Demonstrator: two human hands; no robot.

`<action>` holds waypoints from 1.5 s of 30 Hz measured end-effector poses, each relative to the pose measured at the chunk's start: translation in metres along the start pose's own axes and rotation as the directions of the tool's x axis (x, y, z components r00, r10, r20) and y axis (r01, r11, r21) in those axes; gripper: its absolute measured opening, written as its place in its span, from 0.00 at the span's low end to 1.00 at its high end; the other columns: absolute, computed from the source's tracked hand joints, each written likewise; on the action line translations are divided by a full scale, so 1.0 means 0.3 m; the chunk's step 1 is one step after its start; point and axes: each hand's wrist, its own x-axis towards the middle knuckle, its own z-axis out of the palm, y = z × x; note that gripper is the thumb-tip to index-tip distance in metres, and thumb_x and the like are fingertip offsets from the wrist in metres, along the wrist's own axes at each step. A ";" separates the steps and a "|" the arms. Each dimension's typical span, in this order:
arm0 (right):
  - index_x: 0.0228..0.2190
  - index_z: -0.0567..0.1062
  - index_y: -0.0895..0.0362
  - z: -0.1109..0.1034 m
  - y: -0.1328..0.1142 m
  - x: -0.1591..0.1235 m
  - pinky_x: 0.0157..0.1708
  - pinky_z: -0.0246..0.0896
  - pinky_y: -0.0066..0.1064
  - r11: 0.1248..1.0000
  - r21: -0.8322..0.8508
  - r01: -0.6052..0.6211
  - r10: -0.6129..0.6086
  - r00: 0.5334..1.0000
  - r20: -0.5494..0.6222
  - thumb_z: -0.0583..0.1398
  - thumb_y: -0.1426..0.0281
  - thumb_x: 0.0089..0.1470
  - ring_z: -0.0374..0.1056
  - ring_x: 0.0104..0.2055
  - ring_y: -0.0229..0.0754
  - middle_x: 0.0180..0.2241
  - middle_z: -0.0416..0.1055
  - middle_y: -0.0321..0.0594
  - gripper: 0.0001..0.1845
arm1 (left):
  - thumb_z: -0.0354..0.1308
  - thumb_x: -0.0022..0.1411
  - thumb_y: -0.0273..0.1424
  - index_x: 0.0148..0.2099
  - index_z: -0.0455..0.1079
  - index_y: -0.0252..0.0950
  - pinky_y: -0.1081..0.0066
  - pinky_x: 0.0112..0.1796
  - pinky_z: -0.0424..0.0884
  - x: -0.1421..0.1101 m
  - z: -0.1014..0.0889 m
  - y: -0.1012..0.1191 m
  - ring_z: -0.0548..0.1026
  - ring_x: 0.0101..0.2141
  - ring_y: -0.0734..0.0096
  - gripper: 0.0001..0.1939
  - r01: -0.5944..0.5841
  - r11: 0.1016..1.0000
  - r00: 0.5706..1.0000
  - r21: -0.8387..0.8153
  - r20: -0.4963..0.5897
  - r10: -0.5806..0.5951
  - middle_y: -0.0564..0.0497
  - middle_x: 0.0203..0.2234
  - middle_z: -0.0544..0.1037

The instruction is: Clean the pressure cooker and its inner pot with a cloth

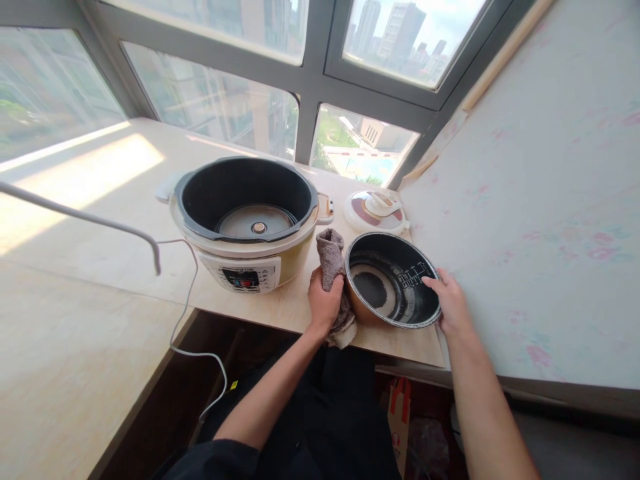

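My left hand (325,301) is closed around a bunched brown cloth (331,257), close beside the left wall of a dark inner pot (395,280). With the thumb over its rim, my right hand (450,303) grips that pot on its right side. The pot is tilted toward me, showing a worn, ring-marked bottom and printed level lines. To the left stands a white electric pressure cooker (245,227), lidless, its dark cavity showing a round heating plate (257,222). Behind the pot rests a white and reddish-brown lid (376,212).
A light wooden counter (120,220) runs along the windows, and a papered wall (545,233) bounds the right side. A white cord (193,280) hangs over the counter's inner edge; a grey rod-like thing (90,217) juts in from the left. A paper bag (399,423) stands below.
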 end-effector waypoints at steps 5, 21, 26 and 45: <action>0.48 0.75 0.52 0.045 0.081 -0.197 0.45 0.72 0.39 0.996 0.044 0.077 -0.070 0.988 -0.140 0.67 0.65 0.44 0.74 0.44 0.48 0.45 0.78 0.39 0.26 | 0.59 0.62 0.36 0.52 0.69 0.37 0.62 0.51 0.70 -0.124 0.030 -0.011 0.76 0.47 0.58 0.16 -0.030 0.999 0.995 -0.038 -0.097 0.027 0.45 0.45 0.77; 0.47 0.77 0.53 -0.055 -0.041 -0.070 0.24 0.63 0.30 0.970 0.097 -0.222 0.193 0.950 0.245 0.61 0.74 0.27 0.73 0.34 0.47 0.35 0.80 0.37 0.37 | 0.57 0.59 0.35 0.47 0.72 0.36 0.61 0.49 0.70 -0.003 -0.031 0.003 0.77 0.44 0.57 0.15 -0.041 0.999 0.998 0.007 0.039 0.041 0.45 0.42 0.80; 0.51 0.78 0.52 -0.056 -0.047 0.047 0.22 0.64 0.32 0.962 0.039 -0.272 0.245 0.913 0.327 0.61 0.73 0.27 0.73 0.26 0.45 0.34 0.82 0.36 0.41 | 0.57 0.59 0.34 0.44 0.73 0.37 0.61 0.47 0.71 0.071 -0.019 0.011 0.76 0.42 0.56 0.12 -0.057 0.995 0.990 0.085 0.130 0.046 0.45 0.40 0.80; 0.36 0.76 0.53 0.036 0.024 -0.238 0.27 0.63 0.27 0.976 0.211 -0.063 0.090 0.989 -0.117 0.63 0.74 0.31 0.66 0.31 0.38 0.30 0.73 0.31 0.23 | 0.59 0.60 0.36 0.50 0.72 0.36 0.58 0.49 0.71 -0.034 -0.050 -0.012 0.77 0.47 0.53 0.17 -0.120 0.990 0.991 0.073 0.067 0.115 0.42 0.44 0.80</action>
